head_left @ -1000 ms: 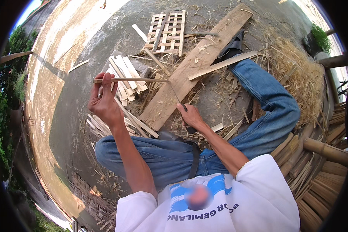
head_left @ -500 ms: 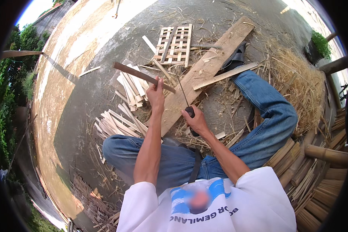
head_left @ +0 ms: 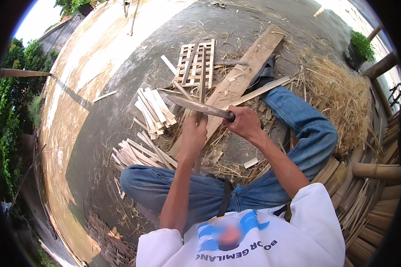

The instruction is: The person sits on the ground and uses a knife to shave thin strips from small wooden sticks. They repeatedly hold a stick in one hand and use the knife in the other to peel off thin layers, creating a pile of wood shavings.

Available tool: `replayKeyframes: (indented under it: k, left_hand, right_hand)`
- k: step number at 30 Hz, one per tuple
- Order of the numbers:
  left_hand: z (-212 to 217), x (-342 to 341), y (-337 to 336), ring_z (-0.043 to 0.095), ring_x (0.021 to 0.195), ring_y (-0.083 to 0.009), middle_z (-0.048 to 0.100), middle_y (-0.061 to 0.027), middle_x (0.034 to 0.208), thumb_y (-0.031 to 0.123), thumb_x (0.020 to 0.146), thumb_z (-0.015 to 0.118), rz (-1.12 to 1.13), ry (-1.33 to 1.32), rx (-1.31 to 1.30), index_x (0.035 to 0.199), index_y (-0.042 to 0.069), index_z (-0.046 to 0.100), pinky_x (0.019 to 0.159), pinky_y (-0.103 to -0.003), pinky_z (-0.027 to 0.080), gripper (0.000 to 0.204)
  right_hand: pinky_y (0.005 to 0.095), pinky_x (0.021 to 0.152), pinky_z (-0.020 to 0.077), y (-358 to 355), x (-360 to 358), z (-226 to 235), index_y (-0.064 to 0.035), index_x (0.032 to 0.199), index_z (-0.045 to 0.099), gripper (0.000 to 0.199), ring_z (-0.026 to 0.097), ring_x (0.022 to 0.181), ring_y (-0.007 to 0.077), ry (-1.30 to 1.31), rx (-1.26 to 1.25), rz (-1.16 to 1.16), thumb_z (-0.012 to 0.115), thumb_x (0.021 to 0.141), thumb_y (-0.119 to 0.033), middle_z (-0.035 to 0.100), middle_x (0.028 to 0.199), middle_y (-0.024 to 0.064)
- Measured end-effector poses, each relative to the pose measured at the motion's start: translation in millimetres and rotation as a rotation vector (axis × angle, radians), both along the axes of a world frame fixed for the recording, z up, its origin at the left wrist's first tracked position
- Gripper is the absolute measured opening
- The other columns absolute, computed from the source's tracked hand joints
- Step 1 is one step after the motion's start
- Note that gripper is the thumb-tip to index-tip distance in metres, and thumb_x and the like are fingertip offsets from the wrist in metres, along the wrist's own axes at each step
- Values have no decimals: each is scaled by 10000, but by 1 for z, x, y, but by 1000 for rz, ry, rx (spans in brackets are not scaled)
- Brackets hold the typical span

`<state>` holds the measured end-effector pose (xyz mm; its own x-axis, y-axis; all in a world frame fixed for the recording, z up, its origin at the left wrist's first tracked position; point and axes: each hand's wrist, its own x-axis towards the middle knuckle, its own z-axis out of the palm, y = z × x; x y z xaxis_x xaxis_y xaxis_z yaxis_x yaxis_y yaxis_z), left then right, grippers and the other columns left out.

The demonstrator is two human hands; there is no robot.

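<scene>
My left hand (head_left: pixel 194 137) is closed round a long, narrow brown strip of bamboo (head_left: pixel 203 80), which points away from me. In my right hand (head_left: pixel 246 123) is a large knife (head_left: pixel 196 105), gripped by its dark handle. Its broad blade lies crosswise over the strip, just beyond my left fingers, with the tip toward the left. Beneath both hands runs a thick wooden plank (head_left: pixel 259 50), laid at a slant with shavings on it. A woven lattice of slats (head_left: pixel 211 66) lies beyond the strip's far end.
Pale slats lie in one bundle (head_left: pixel 152 111) and a second pile (head_left: pixel 136 153) left of the plank. A heap of fine shavings (head_left: pixel 341 102) spreads to the right of my bent leg. Split bamboo pieces (head_left: pixel 332 175) are stacked at the lower right, beside a bamboo pole (head_left: pixel 374 171).
The bamboo strip has swung from pointing left to pointing away from me. The knife has turned from pointing away to lying leftward across the strip. Both hands have come closer together.
</scene>
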<state>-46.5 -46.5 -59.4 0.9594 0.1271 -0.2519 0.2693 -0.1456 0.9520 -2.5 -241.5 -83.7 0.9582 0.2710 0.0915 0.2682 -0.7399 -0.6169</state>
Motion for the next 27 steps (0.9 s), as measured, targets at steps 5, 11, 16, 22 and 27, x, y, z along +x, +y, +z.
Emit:
replayKeyframes:
  k: [5, 11, 16, 22, 27]
  left_hand:
    - [-10, -40, -6, 384, 503, -27, 404, 64, 658, 199, 1057, 564, -64, -77, 153, 1054, 22, 589, 429, -227, 303, 179]
    - [15, -62, -11, 460, 500, -46, 549, 9, 760, 225, 1049, 607, -101, 249, -485, 1484, 26, 442, 409, -225, 385, 507]
    - [18, -40, -13, 426, 471, -32, 541, -3, 758, 194, 1022, 655, 23, 216, -506, 1550, 53, 347, 386, -214, 345, 627]
    - [42, -63, -18, 384, 450, -28, 468, 38, 686, 201, 1009, 676, -39, 287, -474, 1609, 92, 301, 369, -222, 307, 717]
    - [51, -80, -31, 395, 455, -32, 459, 54, 625, 197, 1014, 666, -160, 222, -318, 1598, 84, 336, 373, -243, 340, 680]
  right_hand:
    - [502, 774, 567, -28, 55, -15, -85, 900, 747, 324, 725, 827, 387, 66, -108, -194, 692, 836, -398, 735, 817, 180]
    - [469, 741, 561, -75, 80, -14, -75, 955, 770, 363, 727, 809, 373, 142, -95, -313, 699, 822, -405, 740, 820, 180]
    - [464, 610, 482, -16, -30, -11, -19, 814, 681, 276, 644, 640, 366, 154, 121, 39, 711, 823, -294, 644, 686, 179]
    - [465, 666, 535, -30, 13, -45, -40, 815, 712, 289, 703, 723, 386, 198, 150, -211, 735, 806, -328, 685, 689, 182]
    - [330, 586, 518, -83, 86, -50, -7, 893, 739, 393, 655, 604, 193, 391, 465, -361, 754, 868, -399, 637, 630, 77]
